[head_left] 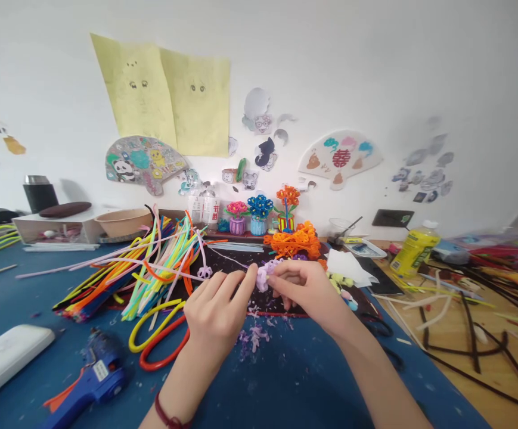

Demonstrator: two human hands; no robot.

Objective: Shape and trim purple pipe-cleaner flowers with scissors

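Observation:
Between my two hands is a small light purple flower made of looped pipe cleaner [263,275]. My right hand [306,289] pinches its right side with thumb and forefinger. From the left, my left hand [220,304] is closed near the flower's edge, its fingertips touching it, and a pale purple pipe cleaner [169,267] runs out behind that hand. Another curled purple piece [204,272] lies just beyond my left knuckles. Purple fuzz scraps [255,338] are scattered on the blue table below my hands.
Bundles of coloured pipe cleaners [160,262] lie to the left, with a blue glue gun [100,375] in front. Orange pipe-cleaner pieces [297,241] and small potted flowers [260,213] stand behind. A yellow bottle [415,249] and loose dark strands [468,333] are at right.

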